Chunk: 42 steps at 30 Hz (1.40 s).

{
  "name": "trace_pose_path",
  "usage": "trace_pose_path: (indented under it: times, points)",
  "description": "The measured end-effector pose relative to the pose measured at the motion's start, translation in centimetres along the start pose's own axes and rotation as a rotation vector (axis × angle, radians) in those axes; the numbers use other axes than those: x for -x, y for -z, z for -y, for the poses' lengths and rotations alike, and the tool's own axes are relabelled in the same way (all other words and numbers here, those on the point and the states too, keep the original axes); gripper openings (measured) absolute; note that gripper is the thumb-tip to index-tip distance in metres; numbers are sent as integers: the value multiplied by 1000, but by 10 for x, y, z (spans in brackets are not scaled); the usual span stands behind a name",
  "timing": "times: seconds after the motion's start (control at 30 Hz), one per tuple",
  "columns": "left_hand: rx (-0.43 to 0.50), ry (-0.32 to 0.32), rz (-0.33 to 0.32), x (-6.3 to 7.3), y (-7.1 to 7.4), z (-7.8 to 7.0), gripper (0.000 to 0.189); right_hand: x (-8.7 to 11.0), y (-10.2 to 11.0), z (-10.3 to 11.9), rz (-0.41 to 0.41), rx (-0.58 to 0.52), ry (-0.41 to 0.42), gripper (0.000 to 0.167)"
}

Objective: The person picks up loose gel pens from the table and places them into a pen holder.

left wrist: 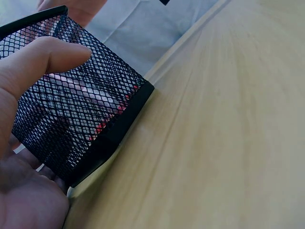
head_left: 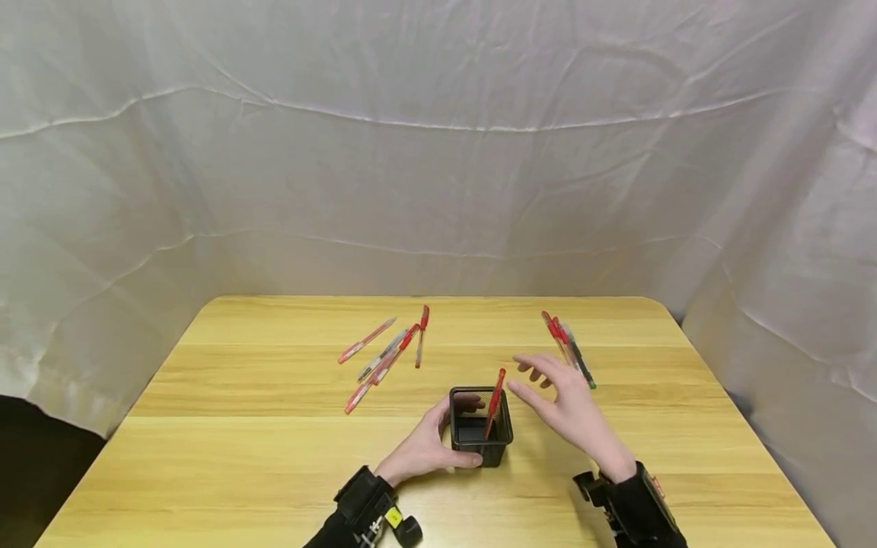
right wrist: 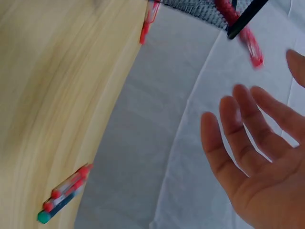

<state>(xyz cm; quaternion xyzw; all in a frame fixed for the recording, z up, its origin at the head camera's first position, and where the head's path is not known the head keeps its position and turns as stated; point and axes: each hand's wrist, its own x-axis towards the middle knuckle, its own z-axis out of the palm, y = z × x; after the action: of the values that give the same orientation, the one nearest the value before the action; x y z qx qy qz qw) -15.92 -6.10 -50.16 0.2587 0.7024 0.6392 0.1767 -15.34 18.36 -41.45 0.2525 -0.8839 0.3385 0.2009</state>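
Observation:
My left hand (head_left: pixel 430 449) grips a black mesh pen holder (head_left: pixel 497 450) on the table, thumb across the near side and fingers behind it. In the left wrist view the thumb lies over the mesh wall (left wrist: pixel 71 100) of the holder. A red pen (head_left: pixel 494 403) leans inside, its end sticking up past the rim. To the right of that pen, my right hand (head_left: pixel 572 407) is raised with loosely bent fingers and nothing in them. The right wrist view shows those fingers (right wrist: pixel 232 114) apart from the red pen's end (right wrist: pixel 256 57).
Several pens (head_left: pixel 384 361), mostly red or pink, lie scattered at the back left of the wooden table (head_left: pixel 274 457). At the back right is a small group of pens (head_left: pixel 567 346), one with a green end. A pale cloth (head_left: pixel 438 190) hangs behind the table.

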Motion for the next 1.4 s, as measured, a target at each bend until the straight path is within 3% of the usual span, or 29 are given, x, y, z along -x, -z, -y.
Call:
trace_pose_path:
  times: [0.2,0.3,0.6,1.0,1.4]
  points:
    - [-15,-17,-3,0,1,0,82,2,0,-21,-93,-67,-41,28]
    - [-17,-4,-5,0,0,-1,82,1,2,-23,-94,-47,-98,26]
    - [-17,1,-6,0,-1,-1,83,-2,5,-37,-106,-7,-148,24]
    - [1,-7,1,0,-1,-1,83,-5,7,-63,-29,50,-248,28]
    - [17,-30,1,0,-1,1,83,-11,14,-86,129,107,-386,42]
